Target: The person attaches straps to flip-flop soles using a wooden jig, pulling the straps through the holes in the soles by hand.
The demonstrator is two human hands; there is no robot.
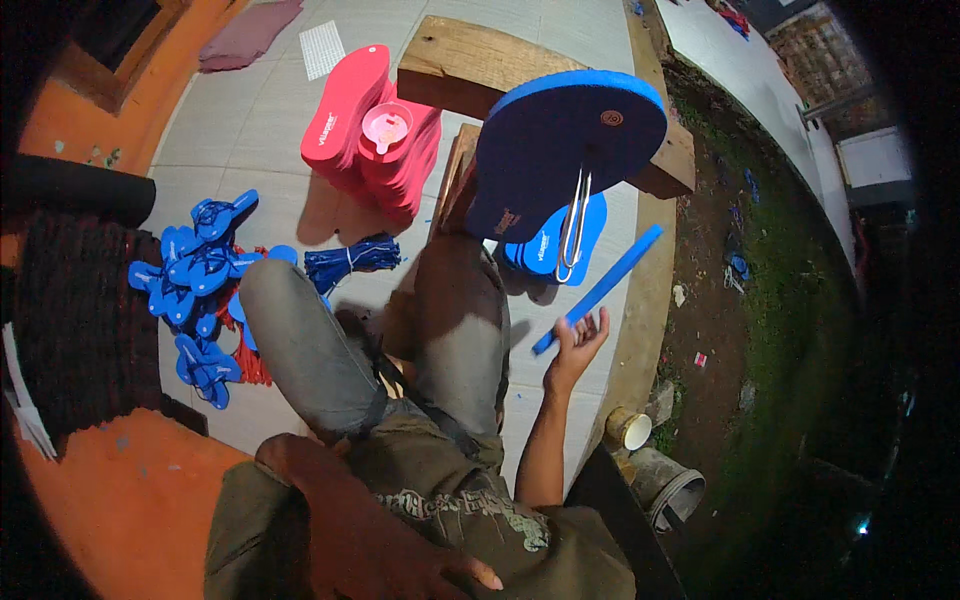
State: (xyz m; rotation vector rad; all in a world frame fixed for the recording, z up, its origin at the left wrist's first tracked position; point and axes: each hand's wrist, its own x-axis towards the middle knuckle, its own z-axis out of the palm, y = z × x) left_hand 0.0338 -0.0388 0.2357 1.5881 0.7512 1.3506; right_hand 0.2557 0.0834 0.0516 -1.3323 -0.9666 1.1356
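r hand [576,345] holds blue strap [600,288] nr sole [560,150].

**Harsh Near Light, Dark Rim**

A strong light fell from above onto the pale tiled floor [250,130], leaving colours saturated. The stack of red foam sandal soles [375,130] threw a soft shadow beside it. The dark blue foam sole [565,140], above the right hand [575,345], looked sharp, though the hand itself was slightly smeared. Right of that hand the mossy ground [780,300] sank into gloom. Fisheye bending curved the floor edges, and black vignette swallowed the corners.
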